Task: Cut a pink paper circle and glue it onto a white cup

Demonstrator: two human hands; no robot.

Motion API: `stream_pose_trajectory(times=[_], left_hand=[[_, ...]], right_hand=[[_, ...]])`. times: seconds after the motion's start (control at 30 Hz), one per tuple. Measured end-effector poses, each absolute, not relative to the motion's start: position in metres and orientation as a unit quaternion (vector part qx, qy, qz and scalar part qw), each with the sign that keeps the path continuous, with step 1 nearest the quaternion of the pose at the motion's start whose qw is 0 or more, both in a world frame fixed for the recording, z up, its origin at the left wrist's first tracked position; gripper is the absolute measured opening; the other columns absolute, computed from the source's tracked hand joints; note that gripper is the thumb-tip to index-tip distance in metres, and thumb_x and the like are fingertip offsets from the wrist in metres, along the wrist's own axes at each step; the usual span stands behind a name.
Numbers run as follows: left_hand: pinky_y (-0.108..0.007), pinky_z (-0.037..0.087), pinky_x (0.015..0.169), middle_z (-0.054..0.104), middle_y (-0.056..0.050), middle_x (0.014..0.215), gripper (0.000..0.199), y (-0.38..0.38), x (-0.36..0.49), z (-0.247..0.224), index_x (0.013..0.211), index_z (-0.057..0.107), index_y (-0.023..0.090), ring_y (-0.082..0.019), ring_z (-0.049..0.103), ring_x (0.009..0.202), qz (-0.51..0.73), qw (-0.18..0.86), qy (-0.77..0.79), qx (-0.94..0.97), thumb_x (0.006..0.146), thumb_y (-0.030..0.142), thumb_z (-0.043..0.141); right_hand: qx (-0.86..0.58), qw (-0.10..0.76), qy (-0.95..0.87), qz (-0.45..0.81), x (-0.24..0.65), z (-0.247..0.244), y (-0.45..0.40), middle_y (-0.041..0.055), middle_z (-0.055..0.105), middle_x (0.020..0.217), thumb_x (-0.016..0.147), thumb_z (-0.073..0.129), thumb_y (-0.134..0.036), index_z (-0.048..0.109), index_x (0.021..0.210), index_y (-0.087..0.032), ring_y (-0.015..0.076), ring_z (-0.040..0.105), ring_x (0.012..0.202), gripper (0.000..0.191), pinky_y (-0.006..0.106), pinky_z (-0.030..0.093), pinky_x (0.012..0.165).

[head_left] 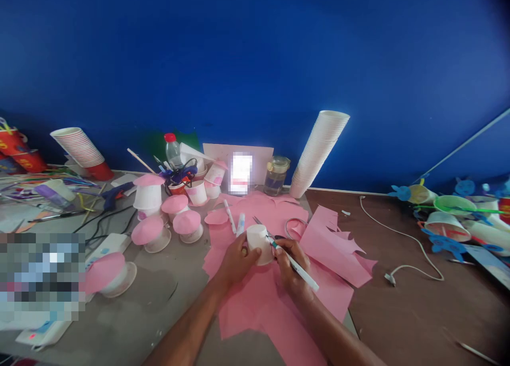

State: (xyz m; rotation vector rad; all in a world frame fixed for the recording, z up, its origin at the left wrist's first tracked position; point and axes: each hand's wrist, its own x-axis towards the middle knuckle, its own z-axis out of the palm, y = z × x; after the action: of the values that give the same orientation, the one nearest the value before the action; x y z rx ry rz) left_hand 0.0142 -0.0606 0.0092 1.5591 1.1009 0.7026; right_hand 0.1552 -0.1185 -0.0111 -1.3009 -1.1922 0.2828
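Note:
My left hand (240, 260) grips a white paper cup (257, 237) from its left side, thumb across the front. The cup is turned with its closed base upward. In my right hand (292, 262) is a white marker pen (298, 270), its tip at the cup's right side; whether it touches is hard to tell. Beneath both hands lie cut sheets of pink paper (251, 307). Scissors (257, 221) lie just behind the cup, partly hidden by it. Two more white markers (230, 217) rest on the paper to the left.
Several cups with pink paper tops (187, 222) stand at left. A tall leaning stack of white cups (321, 151), a glass jar (276, 177) and a propped bright screen (241, 172) stand at the back. A white cable (418, 244) and decorated cups (446, 225) lie at right.

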Motion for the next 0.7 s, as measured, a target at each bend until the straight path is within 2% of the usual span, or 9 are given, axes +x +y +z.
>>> stream_pose_trajectory(times=[0.33,0.6,0.7], left_hand=[[-0.025,0.043,0.064,0.063,-0.003,0.091,0.032,-0.059,0.014,0.005,0.107,0.058,0.018,-0.017,0.056,0.077,0.289,0.534,0.455,0.652,0.077,0.027,0.054],[-0.025,0.042,0.062,0.062,-0.002,0.085,0.029,-0.061,0.014,0.010,0.103,0.058,0.016,-0.016,0.055,0.073,0.289,0.539,0.449,0.651,0.076,0.027,0.055],[-0.024,0.042,0.062,0.062,-0.001,0.084,0.026,-0.061,0.015,0.010,0.101,0.059,0.016,-0.016,0.054,0.073,0.292,0.538,0.448,0.652,0.077,0.026,0.054]], right_hand=[[-0.562,0.641,-0.501,0.146,0.160,-0.011,-0.122,0.0025,0.063,0.077,0.087,0.051,-0.029,0.059,0.092,-0.021,0.0154,0.060,0.066,0.013,0.027,0.050,0.059],[-0.536,0.624,-0.558,0.114,0.157,-0.002,-0.122,0.0026,0.064,0.077,0.086,0.051,-0.024,0.059,0.090,-0.021,0.0139,0.060,0.064,0.009,0.024,0.049,0.056],[-0.526,0.624,-0.568,0.106,0.155,-0.002,-0.122,0.0043,0.066,0.082,0.085,0.051,-0.023,0.059,0.092,-0.021,0.0156,0.063,0.070,0.010,0.025,0.051,0.060]])
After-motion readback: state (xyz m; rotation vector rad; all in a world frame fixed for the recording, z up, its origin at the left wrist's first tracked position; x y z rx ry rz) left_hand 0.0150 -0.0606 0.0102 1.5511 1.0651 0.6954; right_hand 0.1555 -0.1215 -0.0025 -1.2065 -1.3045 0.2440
